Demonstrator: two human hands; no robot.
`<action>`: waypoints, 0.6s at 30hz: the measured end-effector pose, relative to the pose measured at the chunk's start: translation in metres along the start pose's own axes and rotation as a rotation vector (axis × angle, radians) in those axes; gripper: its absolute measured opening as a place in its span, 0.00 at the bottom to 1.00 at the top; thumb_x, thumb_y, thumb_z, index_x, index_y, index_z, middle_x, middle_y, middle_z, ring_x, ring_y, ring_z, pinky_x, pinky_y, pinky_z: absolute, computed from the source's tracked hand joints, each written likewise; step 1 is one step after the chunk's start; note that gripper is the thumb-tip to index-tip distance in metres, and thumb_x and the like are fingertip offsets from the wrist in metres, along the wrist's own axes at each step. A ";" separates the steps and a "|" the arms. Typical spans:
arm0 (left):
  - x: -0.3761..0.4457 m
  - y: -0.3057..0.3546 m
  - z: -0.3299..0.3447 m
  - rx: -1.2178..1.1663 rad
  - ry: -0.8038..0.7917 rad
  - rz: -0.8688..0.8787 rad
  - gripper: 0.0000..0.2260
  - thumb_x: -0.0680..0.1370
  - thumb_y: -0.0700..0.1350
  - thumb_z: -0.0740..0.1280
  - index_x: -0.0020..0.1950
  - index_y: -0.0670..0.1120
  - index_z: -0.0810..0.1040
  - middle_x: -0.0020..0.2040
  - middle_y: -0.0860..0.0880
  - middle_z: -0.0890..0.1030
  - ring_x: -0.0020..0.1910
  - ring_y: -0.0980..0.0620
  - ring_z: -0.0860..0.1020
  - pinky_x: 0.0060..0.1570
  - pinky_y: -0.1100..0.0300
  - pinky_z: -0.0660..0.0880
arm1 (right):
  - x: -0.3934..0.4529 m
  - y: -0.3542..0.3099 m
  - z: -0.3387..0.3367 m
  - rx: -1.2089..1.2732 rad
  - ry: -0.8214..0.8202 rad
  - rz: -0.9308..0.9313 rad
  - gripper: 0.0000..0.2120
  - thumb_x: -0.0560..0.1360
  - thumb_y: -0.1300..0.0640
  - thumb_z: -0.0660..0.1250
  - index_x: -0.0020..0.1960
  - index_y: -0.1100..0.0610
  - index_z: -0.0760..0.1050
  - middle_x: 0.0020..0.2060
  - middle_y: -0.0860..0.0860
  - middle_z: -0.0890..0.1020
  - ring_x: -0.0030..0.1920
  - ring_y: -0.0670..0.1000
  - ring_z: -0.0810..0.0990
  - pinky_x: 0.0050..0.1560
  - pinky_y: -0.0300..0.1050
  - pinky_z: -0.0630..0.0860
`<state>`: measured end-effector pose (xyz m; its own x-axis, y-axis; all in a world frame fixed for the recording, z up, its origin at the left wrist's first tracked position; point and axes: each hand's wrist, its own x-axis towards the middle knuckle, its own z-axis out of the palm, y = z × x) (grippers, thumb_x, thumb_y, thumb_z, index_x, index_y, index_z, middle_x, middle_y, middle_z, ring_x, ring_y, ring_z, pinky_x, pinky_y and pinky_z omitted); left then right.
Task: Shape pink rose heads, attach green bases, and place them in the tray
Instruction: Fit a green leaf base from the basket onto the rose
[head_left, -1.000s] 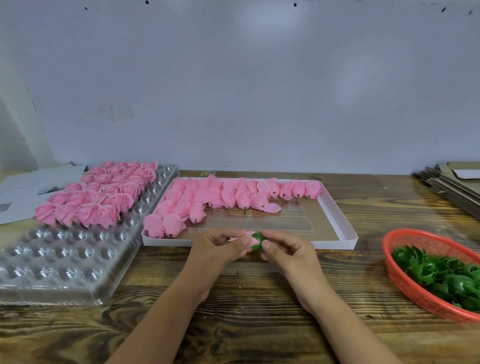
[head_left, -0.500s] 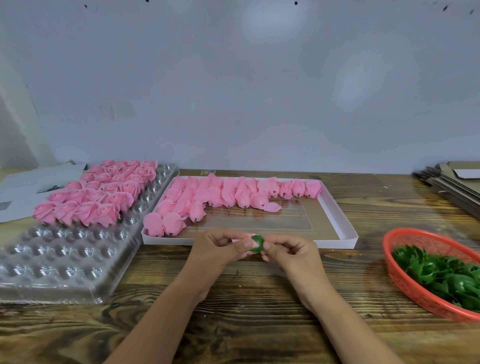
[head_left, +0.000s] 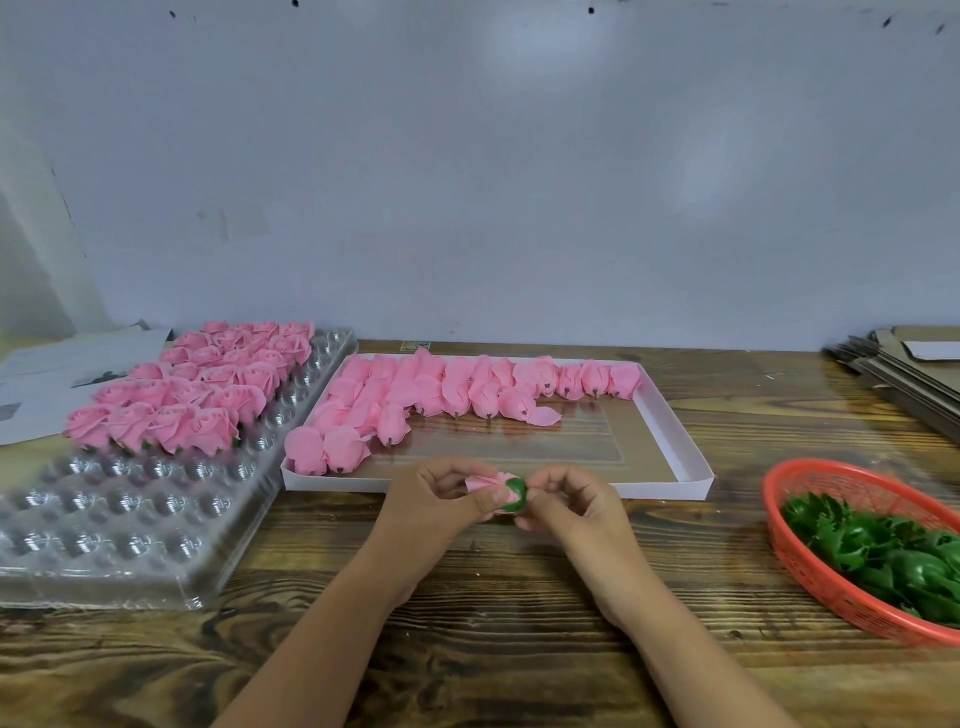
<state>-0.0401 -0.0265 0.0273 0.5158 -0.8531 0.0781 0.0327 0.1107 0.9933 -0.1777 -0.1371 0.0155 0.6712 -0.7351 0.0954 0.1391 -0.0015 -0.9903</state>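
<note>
Rose head, soft pink and petal-layered (head_left: 485, 486), sits right in the middle of the action, pinched between both hands just above the dark-grained wooden table (head_left: 467, 597) and just in front of the near wall of the shallow white cardboard box (head_left: 675, 488). The left hand (head_left: 431, 501) curls its fingers and thumb round the pink petals, while the right hand (head_left: 571, 501) pinches the small glossy green cup-shaped base (head_left: 516, 493) against the flower's end. The piece lies on its side, long axis running left to right, petals towards the left hand, green cap towards the right (so the seating push looks to be straight along that line, hand towards hand). Neither hand is really nearer; the flower is held between them at the centre. Where it goes next, by my reading, is off to the left: the clear moulded plastic tray with rows of round cups (head_left: 119, 525) has its far rows filled with finished pink roses (head_left: 197, 395) and its near rows open, so the left hand has the shorter trip. Unshaped pink heads (head_left: 457, 389) lie in the white box beyond the hands, and spare green bases (head_left: 883, 545) wait in the red plastic mesh basket (head_left: 795, 561) on the right.
</note>
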 end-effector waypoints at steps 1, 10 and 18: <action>0.000 0.000 0.000 0.018 0.002 0.012 0.11 0.67 0.46 0.78 0.49 0.49 0.87 0.49 0.48 0.88 0.49 0.52 0.86 0.45 0.66 0.79 | 0.000 -0.001 -0.001 -0.006 -0.001 0.002 0.07 0.76 0.71 0.68 0.48 0.61 0.80 0.39 0.51 0.85 0.41 0.50 0.83 0.46 0.44 0.83; 0.000 0.000 -0.002 0.032 -0.017 -0.040 0.10 0.69 0.49 0.77 0.50 0.52 0.86 0.51 0.49 0.87 0.51 0.52 0.85 0.47 0.64 0.81 | -0.003 -0.007 -0.004 -0.187 -0.044 -0.098 0.13 0.73 0.69 0.73 0.55 0.56 0.82 0.48 0.52 0.86 0.40 0.51 0.83 0.47 0.48 0.82; 0.000 0.001 -0.003 0.038 0.017 -0.090 0.08 0.76 0.38 0.74 0.54 0.46 0.85 0.48 0.47 0.88 0.46 0.54 0.86 0.43 0.68 0.79 | -0.004 0.003 -0.002 -0.322 -0.083 -0.127 0.23 0.72 0.67 0.75 0.61 0.47 0.79 0.41 0.51 0.87 0.43 0.48 0.85 0.49 0.38 0.80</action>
<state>-0.0376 -0.0251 0.0276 0.5268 -0.8499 -0.0129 0.0478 0.0144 0.9988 -0.1816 -0.1359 0.0123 0.7221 -0.6576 0.2148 -0.0026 -0.3131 -0.9497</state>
